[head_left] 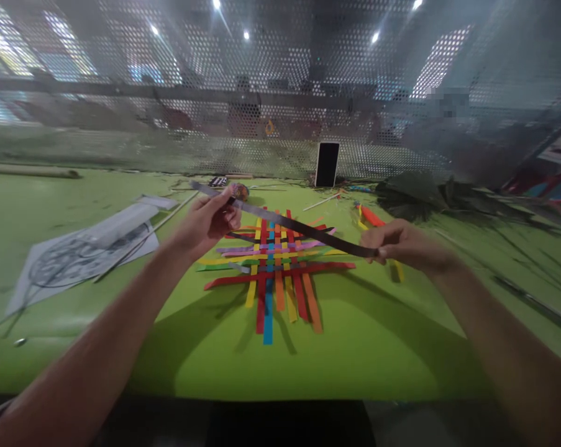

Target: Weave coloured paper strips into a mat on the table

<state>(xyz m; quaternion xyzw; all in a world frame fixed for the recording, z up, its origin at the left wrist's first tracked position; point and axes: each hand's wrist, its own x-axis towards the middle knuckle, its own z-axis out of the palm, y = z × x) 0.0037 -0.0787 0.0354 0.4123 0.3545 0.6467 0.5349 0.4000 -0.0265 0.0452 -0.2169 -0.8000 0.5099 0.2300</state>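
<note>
While the left hand [212, 217] and the right hand [394, 243] are both pinching it, a dark strip [303, 230] is hanging above the bench [224, 366], about midway between the left and right sides and back from the near edge. Left: thumb and fingers are pressing together a little in from one end, a short tail is projecting toward the far edge, and the other fingers are curling loosely. Right: thumb and forefinger are gripping the opposite tip, no gap showing. Handling (judged): the strip is looking very light and thin, probably paper or similar, flexing easily across its flat face while resisting a bend edgewise. Slip is seeming unlikely under a light pinch; creasing or tearing is seeming the main risk. Best hold is probably lying near each end, faces flat between thumb and fingertip, no pressure on the middle. Appearance: it is running long, narrow and even in width, showing near-black toward the right hand and greyer toward the left, and is bowing slightly near the right end; exact colour uncertain in this light. Beneath it, woven strips [271, 248] are lying crossed in red, blue, yellow, orange, purple and green, their long lower ends pointing toward the near edge.
</note>
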